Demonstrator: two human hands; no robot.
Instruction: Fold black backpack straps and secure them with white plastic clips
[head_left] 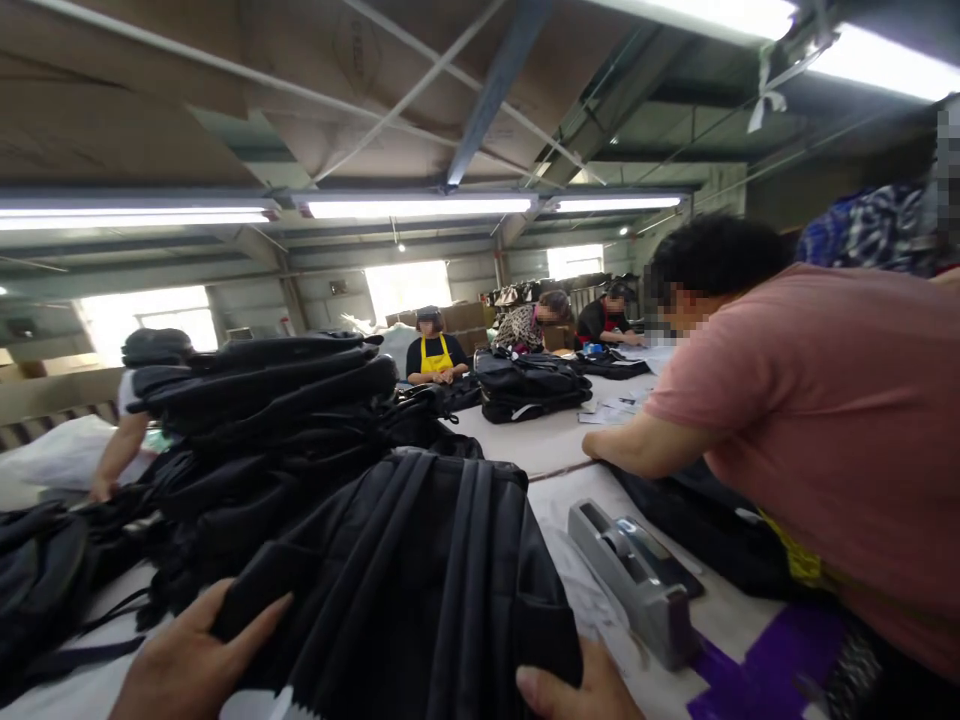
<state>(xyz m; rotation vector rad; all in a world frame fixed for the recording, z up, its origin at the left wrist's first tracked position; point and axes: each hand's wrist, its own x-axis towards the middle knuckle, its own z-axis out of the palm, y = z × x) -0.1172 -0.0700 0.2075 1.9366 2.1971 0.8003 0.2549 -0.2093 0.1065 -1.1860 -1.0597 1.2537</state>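
A black backpack (420, 580) lies on the white table (540, 445) right in front of me, its straps facing up. My left hand (187, 665) grips its near left corner, thumb on top and fingers curled at the edge. At the bottom edge my right hand (577, 690) holds the bag's near right corner; only the thumb and part of the palm show.
A tall pile of black backpacks (262, 400) stands behind on the left. A grey tape dispenser (637, 580) sits to the right. A person in a pink shirt (825, 430) leans over the table at right. Several other people work farther along.
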